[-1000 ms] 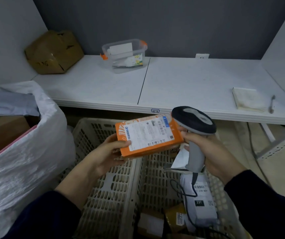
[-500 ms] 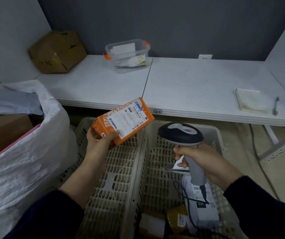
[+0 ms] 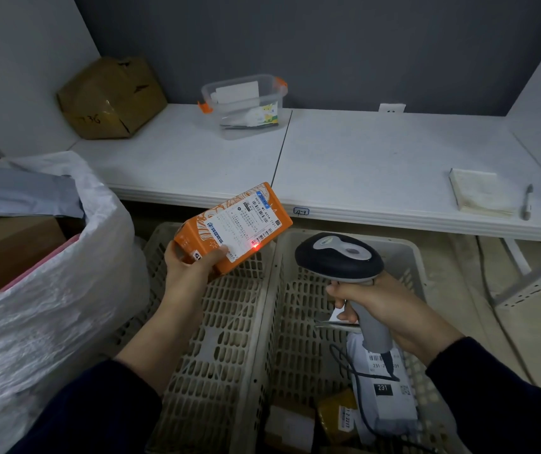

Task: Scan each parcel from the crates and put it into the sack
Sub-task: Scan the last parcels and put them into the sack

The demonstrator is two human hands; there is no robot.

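Red dot (image 3: pixel 256 246) now lit on parcel (image 3: pixel 233 229) | left grip (image 3: pixel 190 270) clasps its lower end | right grip (image 3: pixel 377 306) wraps scanner (image 3: pixel 339 257)

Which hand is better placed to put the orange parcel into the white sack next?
Left. The left hand grips the orange parcel and is nearer the sack, which stands on that side. The right hand grips the scanner over the right crate.

Dark navy long sleeves cover both my arms: the left sleeve (image 3: pixel 98 411) stops partway up the forearm, the right sleeve (image 3: pixel 498 394) reaches the wrist. My left grip (image 3: pixel 190 276) and right grip (image 3: pixel 390 309) are bare.
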